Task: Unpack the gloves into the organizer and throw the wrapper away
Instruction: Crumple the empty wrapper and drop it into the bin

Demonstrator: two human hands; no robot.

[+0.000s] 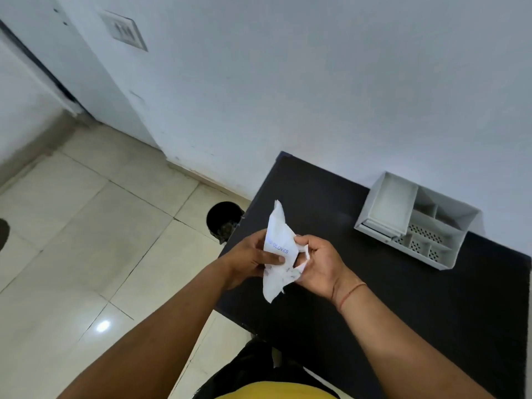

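Glove wrapper: a white crumpled paper packet printed with blue "GLOVES" lettering, held upright in the air between both hands, above the near left edge of the black desk.
Left hand: the left hand clamps the packet's left side, thumb pressed across its front just below the lettering.
Right hand: the right hand pinches the packet's right edge, where the paper is torn and bunched; a thin red thread circles the wrist.
Organizer: a white plastic compartmented box with perforated sections, standing at the desk's far edge against the wall, well apart from the hands.
Bin: a round black waste bin on the tiled floor, just beside the desk's left edge, near the left hand.
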